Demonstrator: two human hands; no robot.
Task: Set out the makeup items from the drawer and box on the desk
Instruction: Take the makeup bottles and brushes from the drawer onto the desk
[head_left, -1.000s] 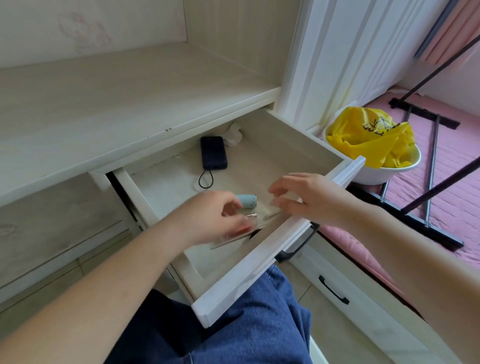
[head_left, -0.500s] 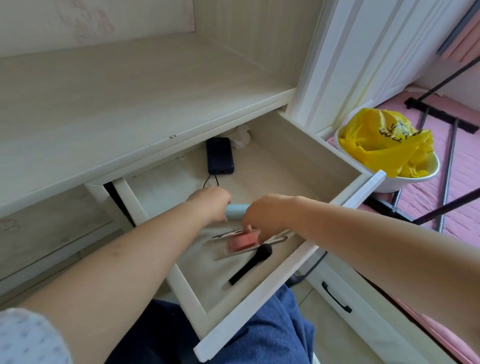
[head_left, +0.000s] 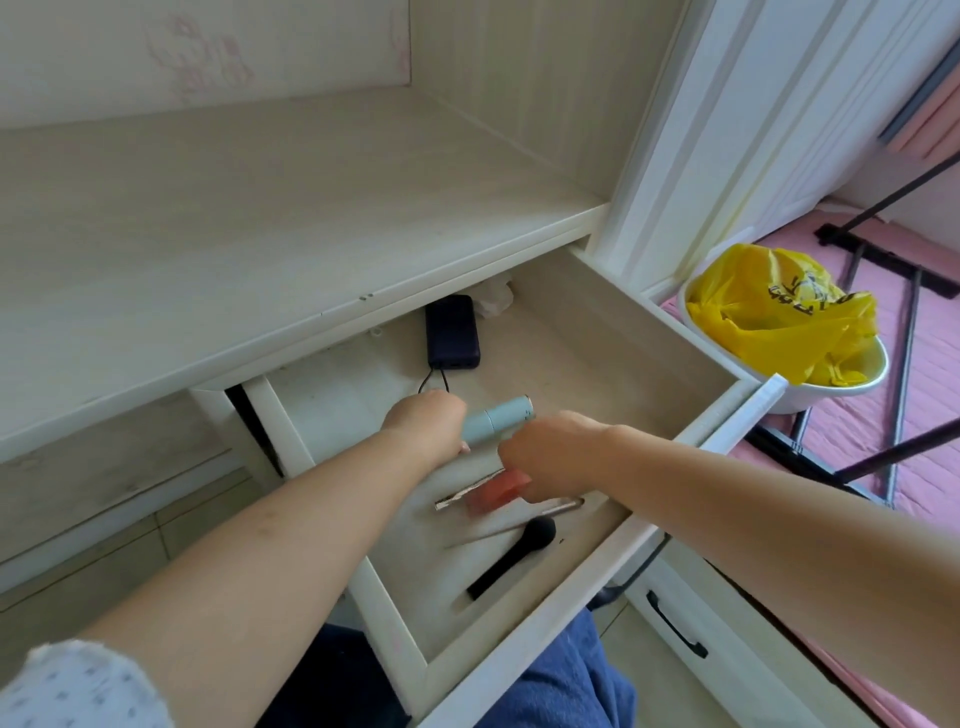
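Observation:
The white drawer (head_left: 524, 647) stands pulled out under the pale desk top (head_left: 260, 223). My left hand (head_left: 426, 423) grips one end of a light blue tube (head_left: 501, 415), which points up and to the right above the drawer floor. Just right of it, my right hand (head_left: 553, 457) is curled over a pink-red block (head_left: 496, 491), its fingers pinching the block's upper end. Thin silver metal tools (head_left: 460, 499) lie under and beside the block. Nearer the drawer front lies a black makeup brush (head_left: 511, 558).
A dark power bank (head_left: 452, 332) with a cord and a crumpled white tissue (head_left: 493, 299) sit at the drawer's back. At right, a white bowl (head_left: 831, 392) with a yellow bag (head_left: 779, 317) rests on pink bedding beside black rack bars. A lower drawer handle (head_left: 675, 631) is near my knees.
Both hands reached deeper into the drawer and closed. The left hand took hold of the blue tube and tilted it up; the right hand settled onto the pink-red block.

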